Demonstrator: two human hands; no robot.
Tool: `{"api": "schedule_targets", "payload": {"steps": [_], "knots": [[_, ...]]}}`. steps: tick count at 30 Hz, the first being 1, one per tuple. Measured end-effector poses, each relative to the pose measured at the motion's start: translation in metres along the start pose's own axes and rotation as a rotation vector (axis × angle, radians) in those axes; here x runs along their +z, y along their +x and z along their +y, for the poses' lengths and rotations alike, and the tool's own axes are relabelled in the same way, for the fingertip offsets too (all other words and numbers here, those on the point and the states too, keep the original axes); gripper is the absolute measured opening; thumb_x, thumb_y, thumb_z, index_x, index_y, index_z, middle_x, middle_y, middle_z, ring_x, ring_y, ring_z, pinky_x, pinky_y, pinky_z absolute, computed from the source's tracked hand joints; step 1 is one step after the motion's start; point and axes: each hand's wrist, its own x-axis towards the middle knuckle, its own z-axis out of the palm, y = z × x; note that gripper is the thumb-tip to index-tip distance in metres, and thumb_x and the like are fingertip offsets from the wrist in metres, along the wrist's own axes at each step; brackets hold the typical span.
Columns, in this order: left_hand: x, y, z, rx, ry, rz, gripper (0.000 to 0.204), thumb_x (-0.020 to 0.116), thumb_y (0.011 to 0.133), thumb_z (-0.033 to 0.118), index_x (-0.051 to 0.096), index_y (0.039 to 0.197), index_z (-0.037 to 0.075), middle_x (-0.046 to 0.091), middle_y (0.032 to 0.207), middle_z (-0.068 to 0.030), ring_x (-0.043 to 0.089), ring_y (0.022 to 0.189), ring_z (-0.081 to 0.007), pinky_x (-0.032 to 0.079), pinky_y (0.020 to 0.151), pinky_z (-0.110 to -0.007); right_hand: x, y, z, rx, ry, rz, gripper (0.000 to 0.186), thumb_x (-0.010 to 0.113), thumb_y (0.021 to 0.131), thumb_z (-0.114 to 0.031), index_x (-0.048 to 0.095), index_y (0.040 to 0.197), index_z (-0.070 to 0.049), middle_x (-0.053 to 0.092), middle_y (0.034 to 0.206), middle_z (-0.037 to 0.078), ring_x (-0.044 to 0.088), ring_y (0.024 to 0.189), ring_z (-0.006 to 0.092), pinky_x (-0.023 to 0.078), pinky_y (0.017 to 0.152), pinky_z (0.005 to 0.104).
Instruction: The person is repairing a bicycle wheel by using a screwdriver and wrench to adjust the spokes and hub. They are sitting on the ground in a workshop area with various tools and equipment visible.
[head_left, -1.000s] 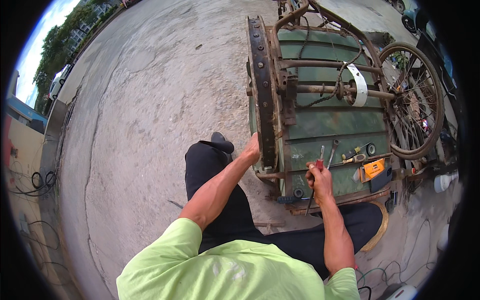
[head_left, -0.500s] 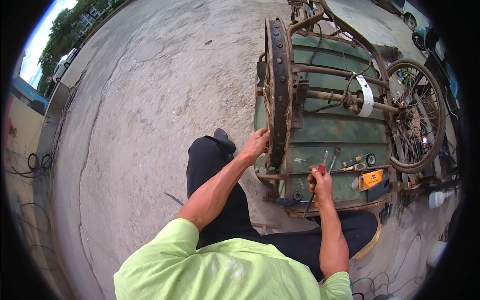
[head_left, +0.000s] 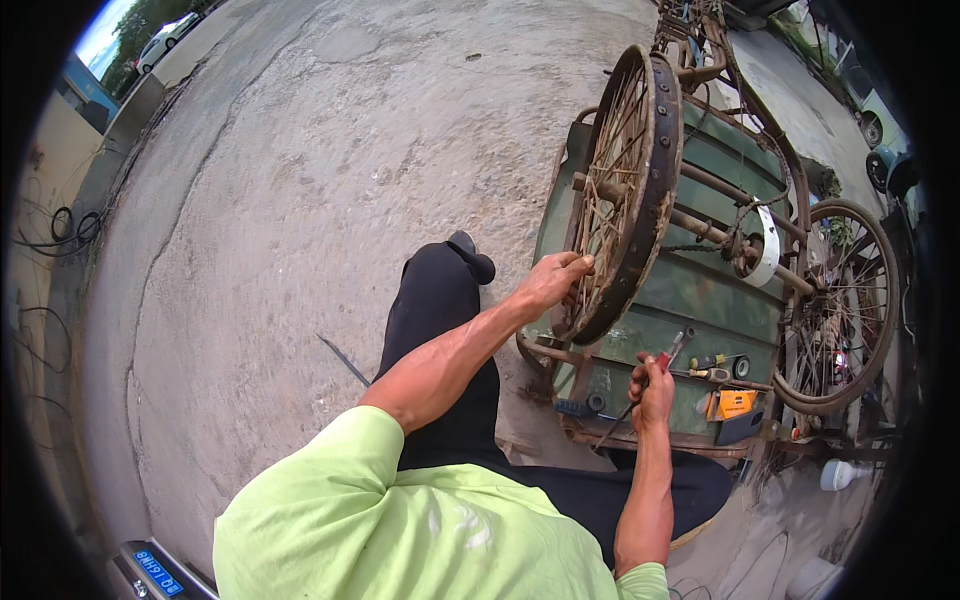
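Note:
A bare, rusty spoked wheel rim [head_left: 664, 165] without a tyre, its band studded with rivets, stands upright on the near side of an upturned cart. My left hand [head_left: 553, 282] is closed at its near lower edge, thumb and fingers pinching the rim edge or a spoke there; which one I cannot tell. In my right hand [head_left: 652, 394] is a red-handled screwdriver [head_left: 665, 361], gripped above the green cart panel. A thin dark rod [head_left: 612, 428] also sticks out below that fist, pointing down and left.
On the green panel [head_left: 715, 300] lie a yellow-and-black box [head_left: 733, 404], a light-handled tool [head_left: 712, 375] and a small round part [head_left: 741, 367]. A second wheel with a tyre [head_left: 838, 310] stands at the right. A thin metal bar [head_left: 343, 360] lies on the concrete at left.
My view has shifted, so the cart sits further right and more of the wheel's spokes show. My left hand stays at the rim's lower edge; my right hand still holds the screwdriver.

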Motion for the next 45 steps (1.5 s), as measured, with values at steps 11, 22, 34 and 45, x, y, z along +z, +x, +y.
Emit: {"api": "schedule_targets", "payload": {"steps": [11, 22, 34, 45], "knots": [[-0.013, 0.040, -0.042, 0.096, 0.290, 0.293, 0.060, 0.058, 0.102, 0.045, 0.055, 0.139, -0.002, 0.066, 0.127, -0.0151, 0.063, 0.113, -0.0256, 0.050, 0.096, -0.038, -0.002, 0.005, -0.016, 0.009, 0.272, -0.031, 0.054, 0.048, 0.106, -0.055, 0.059, 0.126, -0.006, 0.063, 0.079, 0.003, 0.050, 0.053, 0.0104, 0.031, 0.044, 0.0239], [0.014, 0.026, -0.031, 0.017, 0.346, 0.178, 0.057, 0.063, 0.095, 0.044, 0.057, 0.126, -0.003, 0.066, 0.124, -0.0275, 0.062, 0.121, -0.0406, 0.046, 0.102, -0.047, -0.028, 0.018, 0.012, 0.136, 0.309, 0.051, 0.058, 0.042, 0.106, -0.060, 0.061, 0.122, -0.007, 0.061, 0.080, 0.002, 0.047, 0.055, 0.0128, 0.032, 0.046, 0.0270], [0.027, 0.034, -0.042, -0.140, -0.020, 0.186, 0.059, 0.059, 0.100, 0.048, 0.059, 0.129, -0.004, 0.069, 0.116, -0.0215, 0.065, 0.107, -0.0344, 0.048, 0.098, -0.044, -0.039, 0.017, 0.050, 0.279, 0.245, 0.202, 0.061, 0.045, 0.102, -0.065, 0.058, 0.123, -0.009, 0.052, 0.082, 0.001, 0.044, 0.061, 0.0147, 0.033, 0.050, 0.0293], [0.021, 0.012, 0.007, -0.173, -0.033, 0.017, 0.071, 0.061, 0.096, 0.062, 0.058, 0.126, -0.003, 0.066, 0.103, -0.0135, 0.061, 0.092, -0.0230, 0.049, 0.086, -0.041, -0.036, -0.002, 0.040, 0.236, 0.216, 0.169, 0.056, 0.048, 0.103, -0.062, 0.061, 0.119, -0.009, 0.053, 0.084, 0.000, 0.045, 0.063, 0.0138, 0.034, 0.052, 0.0282]]}}
